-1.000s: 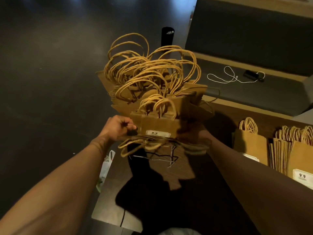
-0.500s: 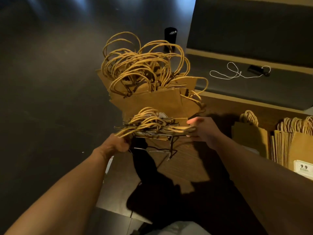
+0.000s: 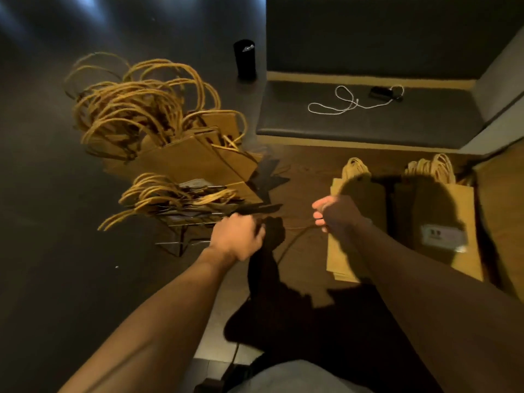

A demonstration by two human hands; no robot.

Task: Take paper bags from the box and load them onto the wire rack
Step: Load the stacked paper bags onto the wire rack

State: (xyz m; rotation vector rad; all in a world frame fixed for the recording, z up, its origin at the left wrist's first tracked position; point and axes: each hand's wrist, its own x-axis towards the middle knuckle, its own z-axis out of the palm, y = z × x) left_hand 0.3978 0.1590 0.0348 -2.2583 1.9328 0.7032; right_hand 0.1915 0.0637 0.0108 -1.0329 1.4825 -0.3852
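On wooden tabletop (image 3: 306, 171), wire rack (image 3: 181, 222) holds paper bags (image 3: 187, 163).

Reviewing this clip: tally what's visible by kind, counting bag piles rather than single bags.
Piles of paper bags: 4
Wire rack: 1
Black cup: 1
White cord: 1
Hands: 2
Total: 9

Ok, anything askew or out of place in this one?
Yes: the paper bags on the wire rack sit fanned at mixed angles, handles tangled and spilling over the left side. A white cord lies loose on the bench.
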